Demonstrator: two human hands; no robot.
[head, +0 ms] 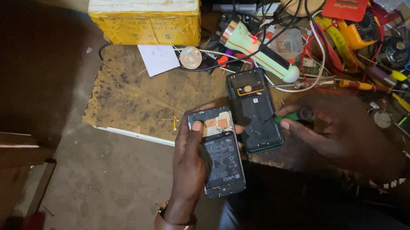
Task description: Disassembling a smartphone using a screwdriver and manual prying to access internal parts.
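At the lower centre of the frame the left hand (191, 164) is wrapped around an opened black smartphone with its back cover off (217, 153), fingers curled behind the body and the thumb lying along its left edge up to the exposed top board. The phone is held face down and tilted, clear of the desk (127, 96). A brown strap watch (174, 227) sits on that wrist.

To the right of centre the right hand (339, 131) is closed in a pinch around a small green-handled screwdriver (290, 115), whose tip points left toward the detached dark phone back cover (255, 108). That cover lies inner side up, just above and touching the held phone's upper right corner.

The work in hand looks like fine tool work on the open phone. It would go best with the left grip kept firm on the phone's edges and the thumb kept off the bare board. The screwdriver should be brought in upright on its screw with light pressure so it cannot slip across the parts. Resting the phone on the worn brown mat would steady it.

Further out, a pale green torch (261, 53) lies at upper centre among tangled cables. A yellow taped cardboard box (146, 2) stands at upper left, with a white paper scrap (158, 59) below it.
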